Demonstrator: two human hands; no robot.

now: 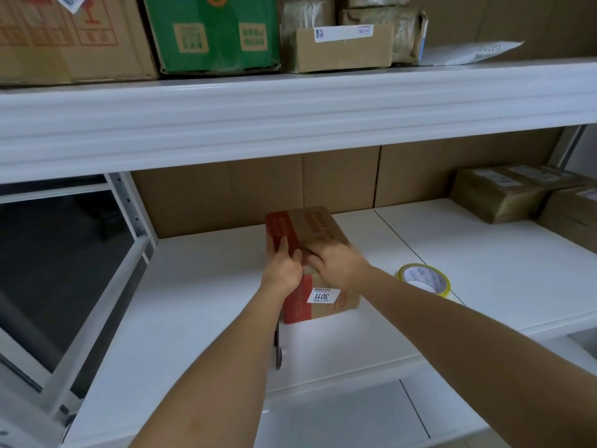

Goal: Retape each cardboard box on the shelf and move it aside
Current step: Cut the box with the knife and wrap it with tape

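Both hands on the cardboard box (315,234) mid-shelf — left hand (281,270) grips its near-left edge, right hand (337,263) presses flat on top; tape roll (424,279) lies just right

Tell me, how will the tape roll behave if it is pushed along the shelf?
The tape roll lies flat on the white shelf, so it would probably slide, not roll. It looks like a thin hollow ring, so likely light. Set on its edge, it could roll away.
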